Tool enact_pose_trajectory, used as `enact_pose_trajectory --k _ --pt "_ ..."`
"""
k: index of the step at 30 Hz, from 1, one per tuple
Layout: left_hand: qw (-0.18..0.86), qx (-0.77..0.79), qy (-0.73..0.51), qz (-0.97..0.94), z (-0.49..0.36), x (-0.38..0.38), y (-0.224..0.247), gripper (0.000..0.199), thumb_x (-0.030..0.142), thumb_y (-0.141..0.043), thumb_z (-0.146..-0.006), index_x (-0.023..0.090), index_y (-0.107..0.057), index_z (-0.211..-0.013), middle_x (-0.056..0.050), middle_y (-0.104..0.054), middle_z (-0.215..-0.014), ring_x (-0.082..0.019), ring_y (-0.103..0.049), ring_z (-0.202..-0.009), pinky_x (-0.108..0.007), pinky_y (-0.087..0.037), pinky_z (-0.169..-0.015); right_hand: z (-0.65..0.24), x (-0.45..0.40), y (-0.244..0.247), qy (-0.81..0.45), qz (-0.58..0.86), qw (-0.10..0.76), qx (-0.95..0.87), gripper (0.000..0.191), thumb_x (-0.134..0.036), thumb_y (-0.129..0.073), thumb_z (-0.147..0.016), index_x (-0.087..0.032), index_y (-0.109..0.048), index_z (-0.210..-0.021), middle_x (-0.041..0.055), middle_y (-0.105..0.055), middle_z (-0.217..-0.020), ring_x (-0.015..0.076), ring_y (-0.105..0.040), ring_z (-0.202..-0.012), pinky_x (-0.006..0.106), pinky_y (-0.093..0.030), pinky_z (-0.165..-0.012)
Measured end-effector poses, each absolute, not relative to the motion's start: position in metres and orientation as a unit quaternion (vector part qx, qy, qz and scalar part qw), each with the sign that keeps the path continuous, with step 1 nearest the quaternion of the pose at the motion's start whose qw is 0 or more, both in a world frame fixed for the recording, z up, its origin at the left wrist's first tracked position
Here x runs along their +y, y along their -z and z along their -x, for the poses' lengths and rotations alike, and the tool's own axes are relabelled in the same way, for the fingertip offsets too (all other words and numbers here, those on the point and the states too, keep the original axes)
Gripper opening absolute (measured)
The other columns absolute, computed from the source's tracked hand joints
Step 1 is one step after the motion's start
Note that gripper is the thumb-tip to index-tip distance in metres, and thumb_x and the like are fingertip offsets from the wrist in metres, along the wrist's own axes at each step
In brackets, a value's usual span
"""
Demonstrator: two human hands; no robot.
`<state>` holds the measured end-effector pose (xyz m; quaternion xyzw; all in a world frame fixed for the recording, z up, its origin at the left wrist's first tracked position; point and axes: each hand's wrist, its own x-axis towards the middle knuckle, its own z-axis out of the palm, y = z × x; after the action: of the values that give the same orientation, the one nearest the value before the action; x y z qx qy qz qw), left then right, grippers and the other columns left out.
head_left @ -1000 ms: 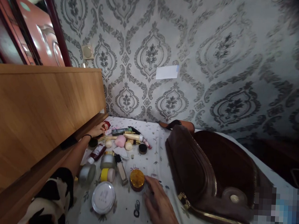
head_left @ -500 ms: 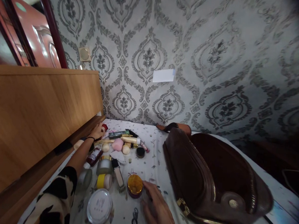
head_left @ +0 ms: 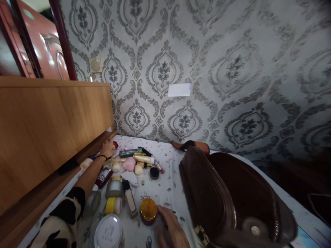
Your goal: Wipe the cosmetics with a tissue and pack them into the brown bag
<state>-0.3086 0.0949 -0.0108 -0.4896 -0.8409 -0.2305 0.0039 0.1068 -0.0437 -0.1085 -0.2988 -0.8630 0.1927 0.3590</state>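
Observation:
My left hand (head_left: 108, 150), with a black band at the wrist, reaches to the far left of the cloth. Its bent fingers are closed at a small red object (head_left: 115, 145), mostly hidden by the hand. My right hand (head_left: 173, 231) lies low in the middle, slightly blurred, holding nothing, fingers apart. Its index fingertip is beside a gold-lidded jar (head_left: 148, 209); whether they touch I cannot tell. Left of the jar are a foundation bottle (head_left: 130, 200) with a black cap, a yellow-banded jar (head_left: 113, 205), a grey-green jar (head_left: 114, 188) and a round clear-rimmed container (head_left: 108, 234).
An open brown bag (head_left: 214, 204) stands on the right. Farther back lie a pink sponge (head_left: 129, 164), a cream tube (head_left: 143, 159), a black round pot (head_left: 154, 172) and a dark red bottle (head_left: 104, 177). A wooden panel (head_left: 49, 121) borders the left; patterned wall (head_left: 160, 112) rises behind.
The view has tilted slightly, so everything sits a little lower in the picture. Both hands keep about the same places beside the red object and the gold-lidded jar.

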Motion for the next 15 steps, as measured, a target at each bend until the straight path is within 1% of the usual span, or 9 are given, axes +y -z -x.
enact_pose_trajectory --k 3,8,12,15 --pt "-0.041 -0.835 0.273 0.477 0.309 0.087 -0.001 0.038 0.033 -0.063 -0.092 0.018 -0.056 -0.126 -0.01 -0.059 -0.127 -0.025 -0.062 -0.11 -0.046 -0.054 -0.091 -0.103 -0.047 0.103 -0.194 0.3 0.397 -0.845 0.048 -0.02 -0.044 -0.093 -0.019 -0.047 -0.14 0.0138 -0.061 -0.135 0.0258 -0.058 -0.127 0.04 -0.05 -0.106" --pt "-0.12 -0.794 0.364 0.471 0.305 0.07 -0.027 0.035 0.034 -0.061 -0.094 0.016 -0.057 -0.124 -0.009 -0.062 -0.119 -0.022 -0.064 -0.1 -0.042 -0.056 -0.085 -0.098 -0.05 0.09 -0.258 0.314 0.397 -0.823 0.044 -0.024 -0.046 -0.091 -0.02 -0.053 -0.134 0.0132 -0.062 -0.131 0.0255 -0.06 -0.122 0.043 -0.051 -0.104" --pt "-0.189 -0.725 0.434 0.5 0.283 0.042 -0.055 0.033 0.033 -0.06 -0.092 0.016 -0.056 -0.12 -0.007 -0.066 -0.108 -0.018 -0.066 -0.089 -0.032 -0.055 -0.072 -0.096 -0.052 0.077 -0.309 0.326 0.445 -0.774 0.039 -0.031 -0.053 -0.09 -0.022 -0.058 -0.127 0.0118 -0.063 -0.128 0.0271 -0.061 -0.117 0.044 -0.054 -0.097" --pt "-0.243 -0.654 0.463 0.546 0.253 0.011 -0.075 0.032 0.038 -0.061 -0.088 0.018 -0.058 -0.112 -0.005 -0.067 -0.103 -0.019 -0.066 -0.089 -0.026 -0.051 -0.066 -0.095 -0.058 0.056 -0.375 0.33 0.48 -0.721 0.035 -0.038 -0.06 -0.088 -0.024 -0.062 -0.12 0.0114 -0.062 -0.127 0.0272 -0.06 -0.117 0.042 -0.053 -0.096"
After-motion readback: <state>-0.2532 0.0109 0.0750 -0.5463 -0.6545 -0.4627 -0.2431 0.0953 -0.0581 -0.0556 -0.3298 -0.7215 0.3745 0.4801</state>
